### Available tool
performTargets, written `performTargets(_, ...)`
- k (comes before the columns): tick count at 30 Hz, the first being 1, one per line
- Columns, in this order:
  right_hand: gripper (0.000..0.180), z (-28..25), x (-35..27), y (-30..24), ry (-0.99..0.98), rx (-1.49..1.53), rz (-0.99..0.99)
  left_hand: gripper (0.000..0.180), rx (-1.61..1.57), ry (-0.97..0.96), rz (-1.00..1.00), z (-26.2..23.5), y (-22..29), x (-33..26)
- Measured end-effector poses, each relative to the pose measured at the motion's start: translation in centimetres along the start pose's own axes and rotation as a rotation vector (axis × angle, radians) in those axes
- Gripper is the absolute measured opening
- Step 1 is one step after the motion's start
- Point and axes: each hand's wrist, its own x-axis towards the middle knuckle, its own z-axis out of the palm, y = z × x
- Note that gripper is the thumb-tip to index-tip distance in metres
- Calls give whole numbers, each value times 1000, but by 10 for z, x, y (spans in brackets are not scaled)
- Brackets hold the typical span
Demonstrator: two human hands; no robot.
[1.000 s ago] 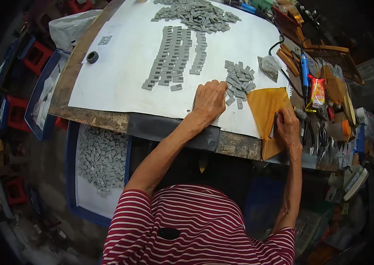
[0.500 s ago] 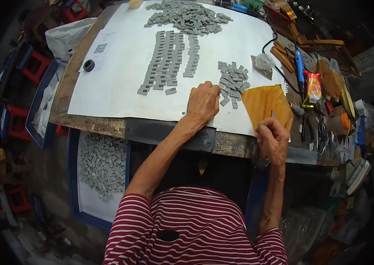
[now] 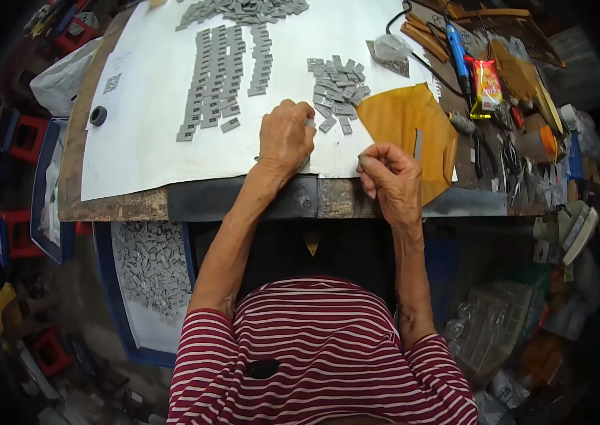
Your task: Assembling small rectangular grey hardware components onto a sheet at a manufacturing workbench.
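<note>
My left hand [image 3: 286, 138] rests over the white sheet [image 3: 144, 142] near the table's front edge. Its fingers are curled closed, and a pale bit shows at the fingertips, too small to name. To its right, my right hand [image 3: 392, 177] has thumb and forefinger pinched together; what they hold, if anything, I cannot make out. Beside that hand lies a brown sheet [image 3: 399, 117] with a thin grey strip [image 3: 417, 144] on it. A loose heap of small grey rectangular pieces [image 3: 339, 88] lies just beyond my hands. Similar pieces stand in overlapping columns [image 3: 215, 78] farther left.
A bigger heap of grey pieces [image 3: 243, 10] lies at the back. Left is a tape roll [image 3: 98, 116]. On the right are a blue pen-like tool [image 3: 458, 49] with a cord, a red-yellow packet [image 3: 485, 88] and pliers [image 3: 484, 152]. Below the table, a blue-rimmed tray [image 3: 130, 333] holds many pieces.
The view has shifted, so the table sits higher and farther left. Against the sheet, my left hand has come back toward the front edge; my right hand has moved left, away from the brown sheet.
</note>
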Motion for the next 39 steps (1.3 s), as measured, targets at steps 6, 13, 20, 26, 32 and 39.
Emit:
performTargets(6, 7, 4, 6, 8, -19, 41, -13, 10, -37, -5, -17, 0, 2, -2)
performTargets(13, 9, 8, 11, 9, -58, 60, -18, 14, -739, -109, -284, -14, 10, 1)
performTargets(20, 12, 11, 11, 9, -84, 20, -30, 16, -1206, -247, -462, -19, 14, 3)
performTargets(26, 12, 13, 12, 14, -45, 94, -52, 15, -1235, -329, -478, -20, 18, 2)
performTargets(32, 11, 12, 12, 18, -3, 131, -73, 13, -1200, -376, -518, -21, 17, 2)
performTargets(39, 10, 9, 12, 19, 18, 135, -80, 10, -1126, -296, -330, -15, 23, 0)
